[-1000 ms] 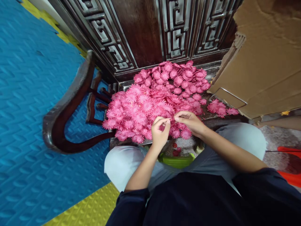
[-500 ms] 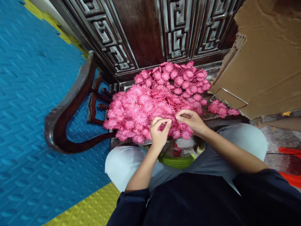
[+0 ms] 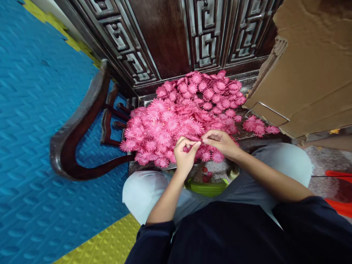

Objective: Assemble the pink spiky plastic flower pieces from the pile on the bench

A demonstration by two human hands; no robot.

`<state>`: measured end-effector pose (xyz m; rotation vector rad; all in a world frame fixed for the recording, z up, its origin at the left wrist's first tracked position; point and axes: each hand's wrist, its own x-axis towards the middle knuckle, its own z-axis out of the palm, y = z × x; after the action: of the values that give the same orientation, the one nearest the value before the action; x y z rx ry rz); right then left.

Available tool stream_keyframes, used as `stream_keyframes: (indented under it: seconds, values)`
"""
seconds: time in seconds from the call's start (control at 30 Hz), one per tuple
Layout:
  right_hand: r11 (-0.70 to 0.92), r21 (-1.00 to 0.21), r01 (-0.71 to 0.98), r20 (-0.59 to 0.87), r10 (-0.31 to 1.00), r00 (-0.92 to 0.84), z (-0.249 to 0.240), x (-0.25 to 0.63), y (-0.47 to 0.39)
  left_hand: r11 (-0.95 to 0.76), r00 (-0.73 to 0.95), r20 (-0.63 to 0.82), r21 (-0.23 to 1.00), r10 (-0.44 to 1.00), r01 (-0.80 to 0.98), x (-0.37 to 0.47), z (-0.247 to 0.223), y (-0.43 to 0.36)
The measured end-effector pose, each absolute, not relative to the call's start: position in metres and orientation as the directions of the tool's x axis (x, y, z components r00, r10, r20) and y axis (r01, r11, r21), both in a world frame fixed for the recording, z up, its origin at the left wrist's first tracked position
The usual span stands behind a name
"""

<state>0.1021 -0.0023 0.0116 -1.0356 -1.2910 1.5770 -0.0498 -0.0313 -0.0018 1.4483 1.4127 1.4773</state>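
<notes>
A broad heap of pink artificial flowers [image 3: 170, 124], flat and with narrow petals, covers the dark wooden seat [image 3: 247, 132]. My left hand [image 3: 184, 156] is closed in a pinch above the heap's near edge. Facing it, my right hand [image 3: 221, 143] also pinches with thumb and forefinger, its tips almost meeting the left ones. A thin pink flower [image 3: 195, 139], seen edge-on, shows at the fingertips. Its exact outline blends with the heap behind, and my fingers hide part of it.
A torn cardboard box [image 3: 313, 80] stands at the right, with a bent metal handle [image 3: 271, 112] by its lower edge. The curved wooden armrest [image 3: 68, 146] borders the left. Between my knees is a green plastic item [image 3: 207, 188]. Carved wooden panels [image 3: 165, 36] rise behind.
My right hand has moved slightly left, closing the small gap to my left fingertips. My left hand stays nearly in place, still pinched. The heap looks unchanged.
</notes>
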Motion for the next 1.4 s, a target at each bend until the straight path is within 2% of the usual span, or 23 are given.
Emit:
stream_keyframes:
  seconds: [0.27, 0.43, 0.63, 0.8, 1.03, 1.23, 1.4]
  values:
    - [-0.173, -0.976, -0.129, -0.139, 0.961, -0.240, 0.008, 0.103, 0.000, -0.161, -0.077, 0.175, 0.975, 0.982, 0.155, -0.056, -0.007, -0.025]
    - [-0.186, -0.971, -0.151, -0.150, 0.964, -0.222, 0.007, 0.103, 0.000, -0.160, -0.043, 0.169, 0.973, 0.985, 0.168, -0.056, -0.008, -0.025]
    - [-0.144, -0.981, -0.130, -0.110, 0.965, -0.238, 0.008, 0.102, -0.002, -0.198, -0.054, 0.214, 0.957, 0.975, 0.210, -0.055, -0.002, -0.025]
    - [-0.141, -0.986, -0.093, -0.108, 0.949, -0.295, 0.007, 0.100, -0.004, -0.154, -0.113, 0.178, 0.969, 0.977, 0.194, -0.054, -0.005, -0.024]
    - [-0.145, -0.985, -0.089, -0.113, 0.948, -0.296, 0.004, 0.099, -0.004, -0.156, -0.106, 0.175, 0.973, 0.979, 0.173, -0.052, -0.001, -0.026]
    - [-0.167, -0.981, -0.103, -0.137, 0.957, -0.254, 0.001, 0.097, -0.005, -0.153, -0.086, 0.169, 0.974, 0.982, 0.167, -0.053, -0.002, -0.026]
    - [-0.135, -0.981, -0.143, -0.102, 0.971, -0.214, 0.001, 0.099, -0.004, -0.129, -0.049, 0.134, 0.986, 0.990, 0.108, -0.055, -0.005, -0.024]
